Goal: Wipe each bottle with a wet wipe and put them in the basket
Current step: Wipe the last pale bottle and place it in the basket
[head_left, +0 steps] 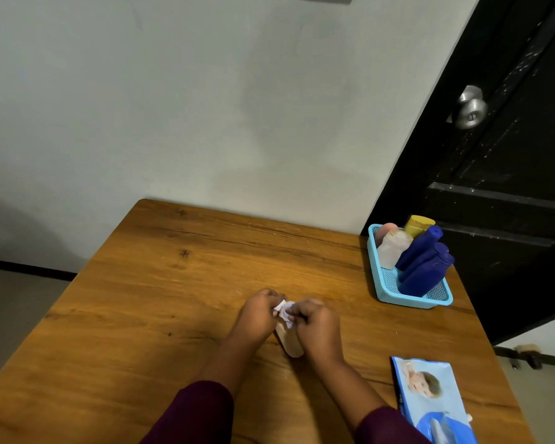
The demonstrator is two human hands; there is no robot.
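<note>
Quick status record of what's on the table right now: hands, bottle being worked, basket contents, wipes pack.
left hand: pinches the wet wipe
right hand: also pinches the wet wipe
bottle in work: pale bottle between the hands, wipe at its far end
basket: far right table corner, holds blue bottles, yellow bottle, pink bottle, translucent bottle
wipes pack: flat on the table, near right
bottles outside basket: only the pale one in view
</note>
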